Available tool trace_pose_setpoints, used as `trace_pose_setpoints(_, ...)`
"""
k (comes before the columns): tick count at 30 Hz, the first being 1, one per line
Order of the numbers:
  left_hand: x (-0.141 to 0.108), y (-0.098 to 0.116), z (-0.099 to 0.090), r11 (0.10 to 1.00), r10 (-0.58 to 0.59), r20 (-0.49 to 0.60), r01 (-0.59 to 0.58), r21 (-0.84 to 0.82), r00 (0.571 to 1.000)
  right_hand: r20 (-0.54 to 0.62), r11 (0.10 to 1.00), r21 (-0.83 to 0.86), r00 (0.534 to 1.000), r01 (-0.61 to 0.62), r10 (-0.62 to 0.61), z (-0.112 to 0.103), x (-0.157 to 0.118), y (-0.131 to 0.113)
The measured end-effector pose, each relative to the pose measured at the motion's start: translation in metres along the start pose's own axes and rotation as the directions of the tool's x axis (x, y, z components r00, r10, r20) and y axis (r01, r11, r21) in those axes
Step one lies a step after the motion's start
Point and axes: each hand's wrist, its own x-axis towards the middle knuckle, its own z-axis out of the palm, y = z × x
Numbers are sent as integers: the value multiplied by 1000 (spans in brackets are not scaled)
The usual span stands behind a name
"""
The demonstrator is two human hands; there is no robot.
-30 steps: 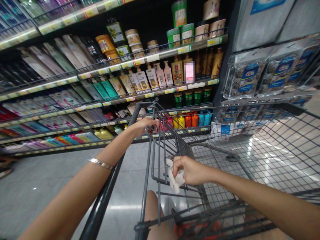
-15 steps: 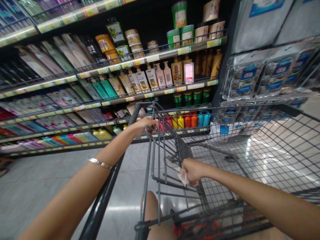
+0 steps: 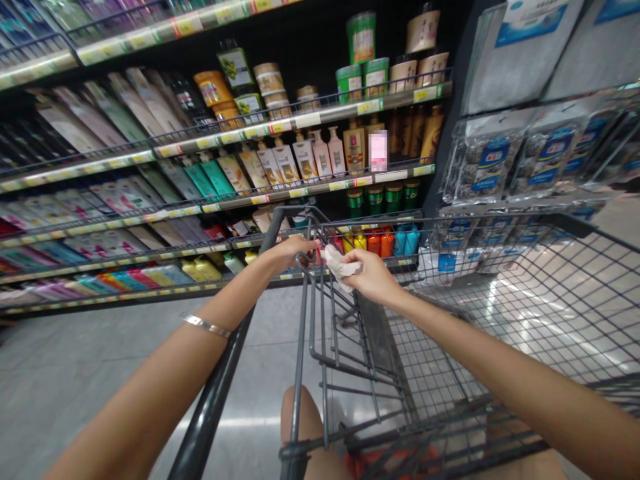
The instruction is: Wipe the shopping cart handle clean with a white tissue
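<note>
My left hand (image 3: 295, 251) is closed at the rear wire frame of the shopping cart (image 3: 324, 320), near the far end of its dark handle (image 3: 215, 407). Its fingertips are partly behind the wires, and what they grip is hard to make out. A silver bracelet (image 3: 205, 325) is on that wrist. My right hand (image 3: 367, 273) pinches a crumpled white tissue (image 3: 341, 267) just right of my left hand, over the cart's folded wire seat part. The tissue reaches close to the left fingertips.
Shelves (image 3: 220, 137) of bottles and jars stand beyond the cart. Packs of scourers (image 3: 493, 163) hang at the right. The wire basket (image 3: 540, 300) spreads to the right, with something red (image 3: 390, 463) low beneath it. My knee (image 3: 300, 413) shows below the cart's frame.
My right hand has moved up and left with the tissue, from low over the cart to beside my left hand. The left hand has barely shifted.
</note>
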Motion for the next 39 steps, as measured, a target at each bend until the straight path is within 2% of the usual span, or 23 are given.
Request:
trace_pose_setpoints(3,4,-4,-2,1000,9,17,-9,-5,1000,-86,976,49,974,213,-209,21,-2,10)
trace_pose_setpoints(6,6,-7,-4,999,32,13,-32,-12,999,-84,943,9,940,333,-331,33,-9,28)
trace_pose_setpoints(11,4,-6,-4,998,49,45,-50,25,998,9,878,-86,882,470,-471,29,-19,47)
trace_pose_setpoints(14,2,-4,-3,999,50,51,-50,-6,997,41,851,-147,862,505,-504,25,-20,50)
trace_pose_setpoints(18,1,-3,-2,998,39,39,-37,-48,998,33,857,-177,873,483,-486,22,-21,53)
trace_pose_setpoints(22,2,-2,0,999,8,-22,-8,-37,1000,127,880,-238,911,412,-392,17,-25,58)
trace_pose_setpoints(25,1,0,2,1000,2,-37,-3,-16,999,193,890,-362,957,276,-217,13,-28,65)
trace_pose_setpoints(27,0,1,2,1000,11,-26,-11,-2,1000,235,871,-473,972,134,-23,12,-29,71)
trace_pose_setpoints(29,0,0,1,1000,22,-9,-22,-1,1000,260,821,-571,950,8,171,10,-31,78)
trace_pose_setpoints(31,1,-2,0,1000,22,-8,-22,0,1000,271,777,-626,918,-61,291,7,-30,83)
trace_pose_setpoints(34,3,-4,-1,1000,16,-19,-16,1,1000,284,821,-568,921,-63,267,2,-23,79)
trace_pose_setpoints(36,4,-5,-2,1000,12,-10,-12,-13,1000,254,899,-435,952,-45,171,0,-15,68)
trace_pose_setpoints(39,4,-4,-1,1000,7,3,-7,-29,1000,121,984,-173,992,50,-29,2,-6,46)
